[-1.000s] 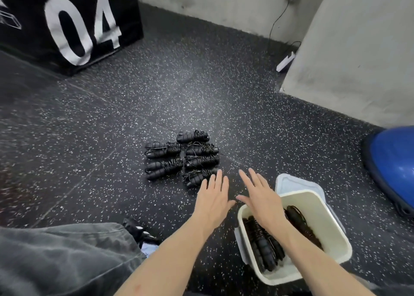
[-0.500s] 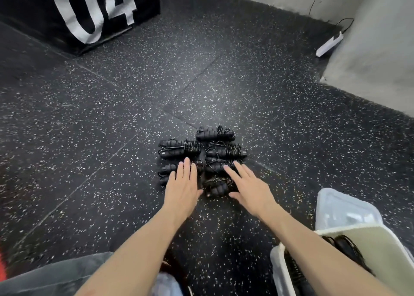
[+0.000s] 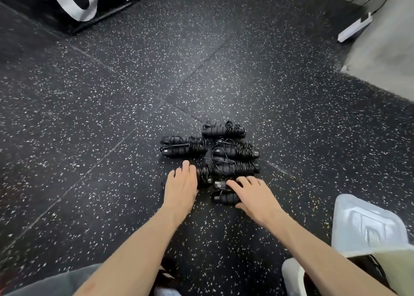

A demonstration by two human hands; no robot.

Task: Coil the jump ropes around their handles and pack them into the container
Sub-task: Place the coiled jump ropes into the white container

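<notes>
Several black jump ropes coiled around their handles lie grouped on the speckled floor: one at the far end (image 3: 223, 129), one on the left (image 3: 183, 146), two stacked on the right (image 3: 235, 150). My left hand (image 3: 180, 187) lies with straight fingers on the near-left bundle (image 3: 203, 174), hiding most of it. My right hand (image 3: 253, 194) curls over the nearest bundle (image 3: 225, 198), thumb on its near side. The white container (image 3: 394, 264) sits at the lower right, with dark coiled ropes partly visible inside behind my right forearm.
A translucent lid (image 3: 367, 226) lies under or behind the container. A black box with white numerals (image 3: 74, 2) stands far left. A white power strip (image 3: 355, 27) lies by the grey wall (image 3: 385, 55) at far right. My grey trouser leg (image 3: 51, 284) is at the bottom left.
Both hands moved forward from above the container onto the two nearest bundles. The right hand's fingers have curled around its bundle. The view shifted forward, pushing the container to the lower right corner.
</notes>
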